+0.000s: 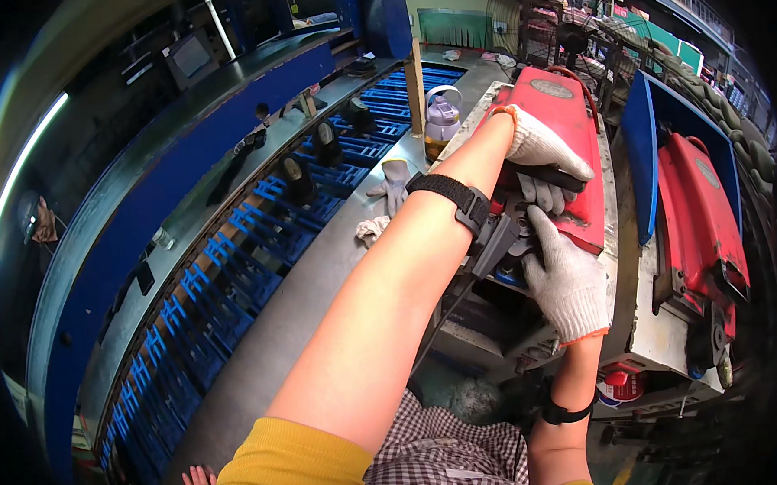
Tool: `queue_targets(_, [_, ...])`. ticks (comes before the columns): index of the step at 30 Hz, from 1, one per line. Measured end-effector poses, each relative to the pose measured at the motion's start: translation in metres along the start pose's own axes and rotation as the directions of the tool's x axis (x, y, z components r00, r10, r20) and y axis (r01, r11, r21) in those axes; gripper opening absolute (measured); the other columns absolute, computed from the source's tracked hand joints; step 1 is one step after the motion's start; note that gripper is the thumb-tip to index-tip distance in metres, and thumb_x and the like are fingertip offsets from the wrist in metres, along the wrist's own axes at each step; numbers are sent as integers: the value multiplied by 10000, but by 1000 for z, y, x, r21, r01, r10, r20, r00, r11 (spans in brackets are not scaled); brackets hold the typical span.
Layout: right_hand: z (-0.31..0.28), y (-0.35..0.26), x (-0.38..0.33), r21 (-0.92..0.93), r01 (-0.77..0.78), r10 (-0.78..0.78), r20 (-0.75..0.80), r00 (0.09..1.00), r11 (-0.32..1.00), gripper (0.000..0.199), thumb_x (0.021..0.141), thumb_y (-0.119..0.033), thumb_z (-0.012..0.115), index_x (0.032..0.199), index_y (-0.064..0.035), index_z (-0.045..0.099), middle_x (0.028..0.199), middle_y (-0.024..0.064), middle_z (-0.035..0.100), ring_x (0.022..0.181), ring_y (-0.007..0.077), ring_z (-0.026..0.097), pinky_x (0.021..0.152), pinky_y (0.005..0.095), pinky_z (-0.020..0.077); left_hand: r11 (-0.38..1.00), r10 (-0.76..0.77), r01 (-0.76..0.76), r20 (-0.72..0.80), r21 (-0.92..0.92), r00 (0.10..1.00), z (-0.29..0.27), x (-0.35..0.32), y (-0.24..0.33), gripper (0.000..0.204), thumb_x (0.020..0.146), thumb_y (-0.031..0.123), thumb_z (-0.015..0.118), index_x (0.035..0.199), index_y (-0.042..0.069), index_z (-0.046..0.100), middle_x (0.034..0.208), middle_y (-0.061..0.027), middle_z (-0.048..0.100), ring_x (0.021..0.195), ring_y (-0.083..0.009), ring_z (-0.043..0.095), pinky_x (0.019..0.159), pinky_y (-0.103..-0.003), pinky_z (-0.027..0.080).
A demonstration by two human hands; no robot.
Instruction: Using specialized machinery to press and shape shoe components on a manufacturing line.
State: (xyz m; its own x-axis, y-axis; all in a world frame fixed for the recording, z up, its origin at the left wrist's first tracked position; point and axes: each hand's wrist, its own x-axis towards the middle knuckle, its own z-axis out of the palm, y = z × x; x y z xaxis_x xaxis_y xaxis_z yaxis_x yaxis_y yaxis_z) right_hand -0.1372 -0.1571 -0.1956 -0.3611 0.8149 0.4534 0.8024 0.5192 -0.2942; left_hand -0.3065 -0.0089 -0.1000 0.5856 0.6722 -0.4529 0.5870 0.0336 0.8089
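Observation:
Both my hands wear white knit gloves. My left hand (542,147) reaches across to a red machine (565,113) and is closed around the black handle (561,177) on its front. A black strap (452,198) wraps that wrist. My right hand (569,282) is just below, with its fingers gripping a dark piece (508,235) held at the machine's black lower part. What lies under the fingers is hidden.
A conveyor of blue slats (233,267) carries several dark shoe parts (297,179) on the left. On the steel ledge (321,280) lie a spare glove (395,183) and a rag (371,230), with a purple jug (441,119) behind. A blue divider (640,145) and a second red machine (701,211) stand at right.

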Motion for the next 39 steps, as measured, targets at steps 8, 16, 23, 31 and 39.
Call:
queue_targets(8, [-3, -1, -1, 6, 4, -4, 9, 1000, 1000, 577, 910, -206, 727, 1480, -198, 639, 1097, 188, 766, 955, 389, 748, 843, 478, 598, 999, 37, -37, 1, 18, 999, 0, -4, 4, 496, 1050, 477, 634, 1102, 2, 767, 1052, -128, 829, 801, -167, 801, 724, -294, 659])
queue_targets(16, [1, 0, -2, -59, 81, -86, -85, 993, 995, 577, 901, -223, 732, 1470, -204, 640, 1019, 152, 781, 854, 353, 763, 791, 472, 607, 1000, 27, -27, -27, 6, 999, 3, -7, 4, 504, 1072, 493, 613, 1148, 18, 762, 1075, -127, 831, 815, -187, 796, 718, -314, 653])
queue_targets(23, [5, 5, -2, -32, 88, -90, -84, 992, 996, 565, 905, -212, 725, 1465, -200, 645, 1026, 155, 782, 855, 355, 763, 795, 469, 609, 999, 9, -10, 21, 31, 1000, -2, 0, 3, 506, 1070, 499, 618, 1148, 21, 762, 1066, -130, 832, 804, -186, 800, 703, -313, 656])
queue_targets(31, [5, 4, -1, -41, 94, -98, -97, 991, 995, 544, 915, -219, 711, 1456, -200, 653, 1017, 157, 781, 838, 356, 762, 776, 475, 610, 1000, 24, -24, -6, 18, 1000, -2, -1, 2, 515, 1041, 539, 655, 1106, 42, 773, 958, -104, 827, 741, -151, 773, 649, -269, 627])
queue_targets(39, [3, 2, -2, -47, 87, -91, -97, 991, 995, 539, 915, -218, 708, 1452, -201, 657, 1014, 153, 781, 838, 354, 762, 774, 473, 607, 997, 73, -72, -61, 8, 995, 0, -4, 2, 479, 1020, 488, 711, 1096, 19, 771, 964, -138, 824, 736, -163, 780, 629, -280, 633])
